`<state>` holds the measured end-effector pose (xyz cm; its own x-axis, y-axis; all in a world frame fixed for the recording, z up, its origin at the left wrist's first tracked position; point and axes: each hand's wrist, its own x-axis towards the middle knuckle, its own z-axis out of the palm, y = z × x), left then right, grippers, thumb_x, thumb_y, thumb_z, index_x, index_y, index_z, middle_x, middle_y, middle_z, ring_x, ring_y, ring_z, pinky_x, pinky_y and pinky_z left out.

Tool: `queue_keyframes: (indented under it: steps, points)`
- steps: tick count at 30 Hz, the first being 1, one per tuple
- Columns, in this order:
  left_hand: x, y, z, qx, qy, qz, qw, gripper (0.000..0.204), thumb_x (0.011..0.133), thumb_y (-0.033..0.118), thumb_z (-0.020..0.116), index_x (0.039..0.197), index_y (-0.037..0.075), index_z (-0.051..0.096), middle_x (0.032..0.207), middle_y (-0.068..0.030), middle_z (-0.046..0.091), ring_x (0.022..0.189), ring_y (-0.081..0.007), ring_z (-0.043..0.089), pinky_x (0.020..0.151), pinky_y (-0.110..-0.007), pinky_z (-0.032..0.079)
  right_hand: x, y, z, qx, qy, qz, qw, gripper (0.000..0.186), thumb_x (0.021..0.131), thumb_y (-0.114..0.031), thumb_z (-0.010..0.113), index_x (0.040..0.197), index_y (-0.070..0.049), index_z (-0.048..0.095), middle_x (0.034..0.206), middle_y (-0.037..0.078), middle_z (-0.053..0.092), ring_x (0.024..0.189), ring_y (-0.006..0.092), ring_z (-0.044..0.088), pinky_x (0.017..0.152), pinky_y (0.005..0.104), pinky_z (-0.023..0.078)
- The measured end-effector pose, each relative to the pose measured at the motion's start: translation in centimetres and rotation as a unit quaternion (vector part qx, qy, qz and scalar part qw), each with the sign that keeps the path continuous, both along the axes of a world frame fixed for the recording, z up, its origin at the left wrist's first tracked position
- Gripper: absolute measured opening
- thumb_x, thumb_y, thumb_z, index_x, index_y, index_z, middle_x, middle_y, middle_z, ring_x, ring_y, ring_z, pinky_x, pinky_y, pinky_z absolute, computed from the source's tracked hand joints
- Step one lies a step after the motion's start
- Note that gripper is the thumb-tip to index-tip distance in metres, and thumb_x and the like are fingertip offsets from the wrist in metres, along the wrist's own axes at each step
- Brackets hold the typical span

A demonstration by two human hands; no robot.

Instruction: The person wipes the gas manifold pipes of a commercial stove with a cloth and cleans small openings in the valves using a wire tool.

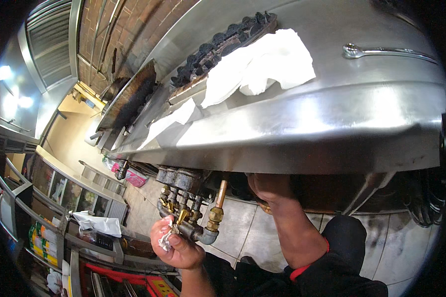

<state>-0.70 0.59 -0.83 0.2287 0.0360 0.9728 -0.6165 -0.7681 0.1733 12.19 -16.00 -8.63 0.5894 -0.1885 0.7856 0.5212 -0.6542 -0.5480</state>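
My left hand [179, 246] is closed around a crumpled piece of white paper towel [167, 238]. It is right beside a dark gas pipe manifold [187, 228] with several brass valves [181, 216]. From the manifold's near end a brass pipe [221, 194] rises through a fitting to the underside of the steel counter [292, 143]. My right hand [270, 187] reaches under the counter's front edge. Its fingers are mostly hidden there, so what it touches does not show.
White paper towels [267, 62] lie on the counter beside a burner [220, 47] covered in black lumps. A combination wrench [389, 51] rests at the far right. Shelving with packages [44, 242] stands at left, above a tiled floor [262, 232]. A slanted metal leg [369, 193] supports the counter.
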Motion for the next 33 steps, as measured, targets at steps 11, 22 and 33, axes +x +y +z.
queue_keyframes:
  steps: [11, 22, 33]
  points:
    - [-0.1, -0.3, 0.2, -0.011, 0.014, -0.03, 0.999, 0.032, 0.099, 0.028, 0.048, 0.106, -0.004, 0.049, 0.106, -0.0192, 0.056, 0.095, -0.0243, 0.055, 0.089, -0.038, 0.044, -0.4, -0.1, 0.1, -0.011, -0.014, -0.011, 1.0, 0.028, 0.094, -0.026, 0.05, 0.105, -0.002, 0.055, 0.099, 0.015, 0.055, 0.092, 0.0278, 0.055, 0.081, 0.0429, 0.045]
    - [-0.3, 0.0, 0.2, -0.003, 0.015, -0.028, 0.999, 0.033, 0.098, 0.028, 0.049, 0.106, -0.004, 0.049, 0.106, -0.0198, 0.056, 0.097, -0.0245, 0.055, 0.091, -0.038, 0.044, -0.6, 0.0, 0.8, 0.003, 0.021, -0.027, 0.999, 0.016, 0.085, -0.026, 0.062, 0.09, -0.011, 0.064, 0.084, 0.01, 0.06, 0.079, 0.0315, 0.059, 0.071, 0.0468, 0.046]
    - [-0.3, 0.0, 0.2, -0.013, 0.023, -0.045, 0.999, 0.03, 0.098, 0.026, 0.049, 0.106, -0.003, 0.048, 0.105, -0.0192, 0.055, 0.098, -0.0252, 0.055, 0.092, -0.04, 0.043, -0.7, -0.2, 1.1, -0.002, 0.005, -0.032, 0.999, 0.017, 0.079, -0.025, 0.066, 0.088, -0.011, 0.064, 0.081, 0.01, 0.06, 0.077, 0.0321, 0.059, 0.068, 0.0455, 0.046]
